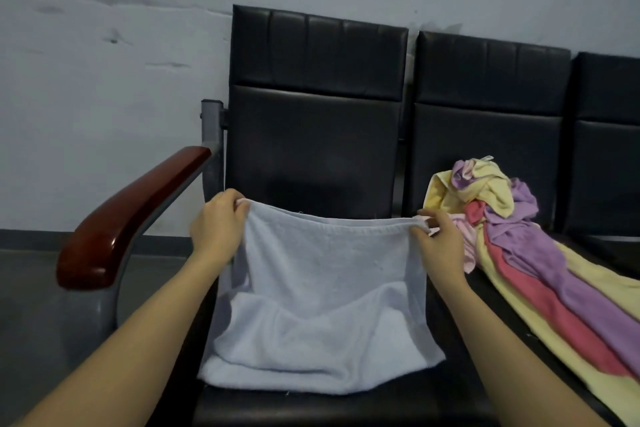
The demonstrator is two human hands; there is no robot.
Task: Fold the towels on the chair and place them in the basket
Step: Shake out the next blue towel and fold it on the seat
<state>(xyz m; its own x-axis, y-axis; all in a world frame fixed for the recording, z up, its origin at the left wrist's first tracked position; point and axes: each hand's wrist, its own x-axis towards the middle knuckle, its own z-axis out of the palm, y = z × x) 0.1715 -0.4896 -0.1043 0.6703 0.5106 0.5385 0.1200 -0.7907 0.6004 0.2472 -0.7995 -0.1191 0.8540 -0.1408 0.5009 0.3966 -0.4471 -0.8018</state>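
The left hand [217, 228] and the right hand [437, 238] each pinch a top corner of a pale blue terry towel [322, 291], fingers clenched on the hem so that the upper edge is stretched nearly taut between them. Holding it by both corners lets the cloth hang flat and square, which makes an even fold easier; its lower part already rests bunched on the black padded seat of the nearest chair [460, 395], so the seat takes the weight and serves as the surface for laying the fold down. The towel sits in the middle of that seat, in front of the dark backrest, with the glossy red-brown wooden armrest [128, 218] off to the left. On the neighbouring seat to the right lies a loose heap of unfolded towels in yellow, purple and pink [502, 218], trailing toward the camera; the right hand is just beside its near edge, and a pale pink piece lies close behind the knuckles. Judging by this, the folding is at an early stage, with most towels waiting. No basket is in view.
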